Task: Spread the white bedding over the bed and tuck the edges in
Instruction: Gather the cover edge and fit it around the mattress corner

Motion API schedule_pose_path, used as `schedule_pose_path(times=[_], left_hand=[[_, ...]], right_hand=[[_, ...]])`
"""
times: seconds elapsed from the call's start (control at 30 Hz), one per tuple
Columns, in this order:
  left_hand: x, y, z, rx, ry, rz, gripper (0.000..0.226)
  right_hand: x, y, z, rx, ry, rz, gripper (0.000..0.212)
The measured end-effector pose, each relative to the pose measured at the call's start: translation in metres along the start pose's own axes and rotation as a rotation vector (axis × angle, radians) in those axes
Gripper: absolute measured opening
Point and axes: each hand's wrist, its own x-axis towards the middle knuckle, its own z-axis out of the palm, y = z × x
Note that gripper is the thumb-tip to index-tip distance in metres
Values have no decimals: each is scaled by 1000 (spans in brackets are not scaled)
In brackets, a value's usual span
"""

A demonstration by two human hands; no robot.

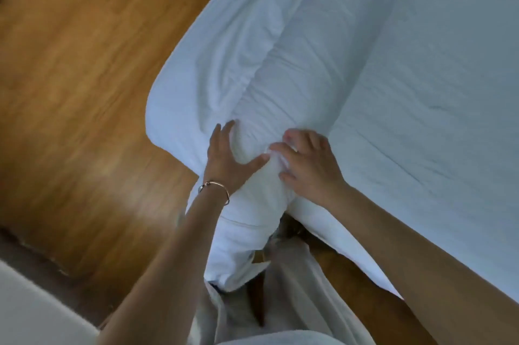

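Pressing on the bunched white bedding at the bed corner, centre of frame, the left hand is lying flat while the right hand is pinching a fold. Soft, light cloth; better gripping it at the hem.

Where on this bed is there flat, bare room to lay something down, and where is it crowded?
Free: the smooth white bedding right of the bunched ridge. Crowded: the near corner, where the left hand and right hand press the gathered fold. The wooden floor left of the bed is bare.
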Motion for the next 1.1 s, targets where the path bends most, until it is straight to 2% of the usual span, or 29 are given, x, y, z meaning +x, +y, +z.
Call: schedule_pose_path(times=[0.03, 0.07, 0.17, 0.23, 0.3, 0.4, 0.5, 0.57, 0.63, 0.77, 0.83, 0.87, 0.93, 0.97, 1.1], left_hand=[[-2, -1, -5, -4, -23, -105, 123], [-3, -6, -12, -8, -69, -207, 132], [-5, -25, -30, 27, -242, -351, 153], [-4, -31, -30, 87, -279, -342, 152], [-1, -30, -24, 93, -291, -308, 142], [-2, -25, -7, 93, -257, -304, 135], [-10, -17, 13, 171, -204, -311, 116], [-18, -6, 26, 188, -192, -278, 81], [-27, 2, 35, 233, -182, -220, 61], [-40, 17, 41, 409, -225, -62, 48], [-40, 29, 34, 467, -298, 12, 47], [-35, 35, 29, 483, -342, 32, 47], [-20, 46, 21, 503, -444, 18, 50], [-9, 51, 19, 515, -494, -2, 51], [31, 52, 29, 451, -692, -33, 50]], right_hand=[[10, 6, -7, -97, 26, -82, 80], [23, 11, -16, -158, -24, -146, 93], [70, 14, -40, -328, -285, -306, 126], [97, 10, -44, -460, -347, -388, 139], [117, 7, -41, -531, -416, -419, 148], [132, 10, -30, -604, -542, -444, 154], [143, 12, -31, -631, -653, -531, 154], [153, 11, -41, -690, -669, -600, 151], [156, 13, -49, -755, -701, -645, 143], [131, 32, -44, -700, -811, -624, 143], [117, 44, -46, -688, -810, -605, 131], [113, 50, -50, -678, -800, -584, 119], [107, 64, -53, -653, -794, -544, 91], [103, 71, -53, -638, -803, -514, 85], [98, 91, -39, -557, -864, -366, 87]])
